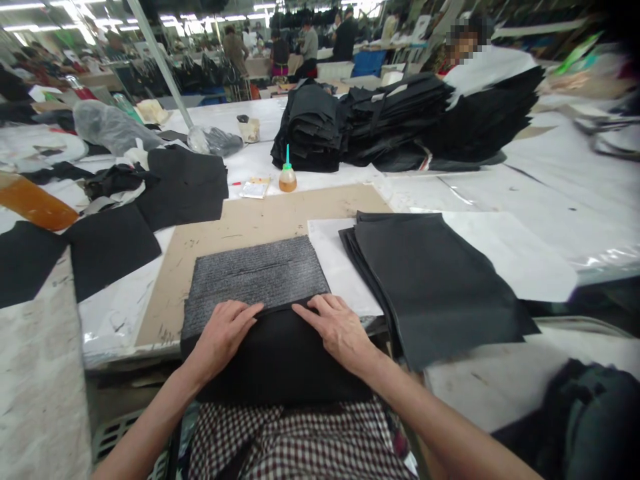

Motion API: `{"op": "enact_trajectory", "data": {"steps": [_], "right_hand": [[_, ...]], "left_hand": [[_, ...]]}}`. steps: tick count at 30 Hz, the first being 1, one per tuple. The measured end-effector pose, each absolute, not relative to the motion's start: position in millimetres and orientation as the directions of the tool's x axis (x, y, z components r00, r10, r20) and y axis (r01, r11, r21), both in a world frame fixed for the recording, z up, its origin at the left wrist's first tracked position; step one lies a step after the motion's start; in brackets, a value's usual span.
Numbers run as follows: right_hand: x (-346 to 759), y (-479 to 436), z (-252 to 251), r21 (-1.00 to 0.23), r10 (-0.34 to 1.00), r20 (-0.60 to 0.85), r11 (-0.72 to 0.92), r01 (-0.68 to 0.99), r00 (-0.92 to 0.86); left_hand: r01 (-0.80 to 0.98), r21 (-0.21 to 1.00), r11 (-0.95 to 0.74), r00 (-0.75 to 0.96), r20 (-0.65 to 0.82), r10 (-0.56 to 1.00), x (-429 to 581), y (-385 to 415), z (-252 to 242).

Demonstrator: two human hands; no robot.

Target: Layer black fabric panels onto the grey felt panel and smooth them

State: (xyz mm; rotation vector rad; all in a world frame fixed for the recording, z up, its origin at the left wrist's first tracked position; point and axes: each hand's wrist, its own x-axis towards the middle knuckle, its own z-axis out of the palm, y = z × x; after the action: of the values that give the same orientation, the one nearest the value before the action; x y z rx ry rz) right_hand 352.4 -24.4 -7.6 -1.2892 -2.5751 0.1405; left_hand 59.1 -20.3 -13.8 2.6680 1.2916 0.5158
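A black sheet of leather-like material point(280, 363) hangs over the table's front edge towards my lap. Its upper edge lies on a grey ribbed mat point(255, 270), where a narrow strip looks turned over. My left hand point(227, 333) has its fingers closed on this edge, left of the middle. On the same edge, a short gap to the right, my right hand point(340, 330) presses and pinches with thumb and fingers. The fingertips partly cover the fold. To the right, a stack of black panels point(440, 280) overhangs the table edge.
A beige board point(200, 233) lies under the mat. Beyond it stands a small glue bottle point(287, 179) with a green nozzle. Tall piles of black pieces point(400, 120) sit at the back. Black panels point(113, 250) and an amber bottle point(35, 200) lie left. Other people work farther off.
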Motion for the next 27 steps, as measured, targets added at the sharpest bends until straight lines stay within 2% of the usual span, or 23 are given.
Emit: {"op": "enact_trajectory", "data": {"steps": [3, 10, 16, 19, 24, 27], "right_hand": [[351, -23, -9, -0.199, 0.803, 0.174, 0.596, 0.778, -0.570], [347, -22, -1, -0.107, 0.791, 0.163, 0.608, 0.787, -0.589], [311, -33, -1, -0.058, 0.755, 0.243, 0.638, 0.768, -0.609], [289, -38, -8, -0.102, 0.730, 0.241, 0.675, 0.731, -0.640], [282, -38, -12, -0.154, 0.731, 0.221, 0.680, 0.717, -0.646], [283, -37, -7, -0.158, 0.731, 0.203, 0.681, 0.715, -0.652]], "left_hand": [[0.732, 0.225, -0.643, 0.594, 0.249, 0.765, 61, -19, -14], [0.702, 0.036, -0.711, 0.695, 0.184, 0.695, 61, -25, -4], [0.714, -0.005, -0.700, 0.689, 0.185, 0.701, 67, -30, 1], [0.731, 0.033, -0.682, 0.667, 0.174, 0.724, 60, -30, -2], [0.743, 0.227, -0.630, 0.597, 0.203, 0.776, 22, -33, -5], [0.748, 0.290, -0.598, 0.557, 0.216, 0.802, -2, -40, -6]]}}
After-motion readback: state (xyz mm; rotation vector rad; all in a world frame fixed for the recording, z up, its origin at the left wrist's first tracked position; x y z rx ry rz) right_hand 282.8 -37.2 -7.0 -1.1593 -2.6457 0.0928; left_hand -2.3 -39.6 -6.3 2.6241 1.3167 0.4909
